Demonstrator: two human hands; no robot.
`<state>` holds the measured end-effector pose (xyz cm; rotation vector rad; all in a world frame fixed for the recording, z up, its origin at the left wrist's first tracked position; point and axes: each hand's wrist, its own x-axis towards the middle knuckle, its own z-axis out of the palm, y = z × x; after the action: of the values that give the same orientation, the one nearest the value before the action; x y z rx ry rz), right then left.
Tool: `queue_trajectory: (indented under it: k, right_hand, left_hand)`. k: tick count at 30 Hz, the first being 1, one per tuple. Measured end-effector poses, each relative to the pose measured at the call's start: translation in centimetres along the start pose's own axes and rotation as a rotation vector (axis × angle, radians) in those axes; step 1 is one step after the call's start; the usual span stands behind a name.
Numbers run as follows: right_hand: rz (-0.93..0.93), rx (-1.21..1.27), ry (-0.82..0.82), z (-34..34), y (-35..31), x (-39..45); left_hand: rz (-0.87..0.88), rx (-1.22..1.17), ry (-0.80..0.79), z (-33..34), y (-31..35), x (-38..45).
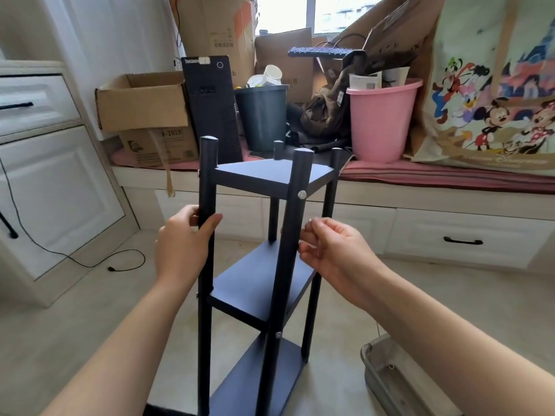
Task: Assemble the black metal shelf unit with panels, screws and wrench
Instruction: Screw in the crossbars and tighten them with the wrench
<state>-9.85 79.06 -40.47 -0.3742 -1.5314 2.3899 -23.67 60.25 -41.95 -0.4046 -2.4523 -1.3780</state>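
Note:
The black metal shelf unit [264, 175] stands upright on the floor in the middle of the view, with three panels between four round posts. Silver screw heads [301, 193] show on the near right post. My left hand [183, 241] grips the near left post just below the top panel. My right hand [327, 247] is beside the near right post with its fingers curled; its fingertips pinch a small silvery object [310, 221], too small to identify. No wrench is visible.
A grey tray [390, 376] lies on the floor at the lower right. Behind the shelf runs a window bench with cardboard boxes [141, 100], a black computer tower [210, 97], a dark bin [262, 115] and a pink bucket [381, 121]. White cabinets [45, 175] stand left; a black cable [90, 262] trails on the floor.

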Motion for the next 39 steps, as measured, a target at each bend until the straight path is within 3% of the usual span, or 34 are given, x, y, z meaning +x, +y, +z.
queue_trajectory:
  k: [5,12,15,17,20,21,24,31,35,39]
  right_hand:
    - [-0.208,-0.143,0.05,2.2,-2.3,0.4]
    - [-0.274,-0.015,0.076,2.4,-3.4,1.2]
    - [-0.275,-0.027,0.081,1.8,-3.6,1.7]
    - [-0.279,-0.01,0.076,1.5,-3.6,1.9]
    - [-0.284,0.034,0.07,1.3,-3.4,2.1]
    - [-0.277,0.063,0.059,1.2,-3.4,2.2]
    - [-0.234,0.113,0.045,0.8,-3.5,2.1]
    - [-0.074,-0.226,0.295,-2.3,-2.2,2.9]
    - [0.062,-0.183,0.231,-2.8,-1.7,3.1]
    - [-0.037,-0.236,0.1,-3.0,-1.9,2.3]
  left_hand:
    - [0.023,0.025,0.07,0.6,0.0,0.9]
    - [0.053,0.038,0.051,2.3,0.7,1.0]
    - [0.277,0.067,0.144,3.3,2.3,-2.4]
    - [0.354,-0.077,0.051,4.5,3.2,-5.3]
    - [0.086,-0.394,-0.394,6.6,4.1,-8.7]
    - [0.021,-0.445,-0.45,7.3,3.9,-9.3]
    - [-0.062,-0.494,-0.414,8.2,3.5,-9.3]
    - [-0.105,-0.534,-0.399,8.1,3.2,-8.3]
    - [-0.118,-0.588,-0.39,7.6,3.5,-8.0]
    - [-0.075,-0.602,-0.455,7.0,3.6,-7.7]
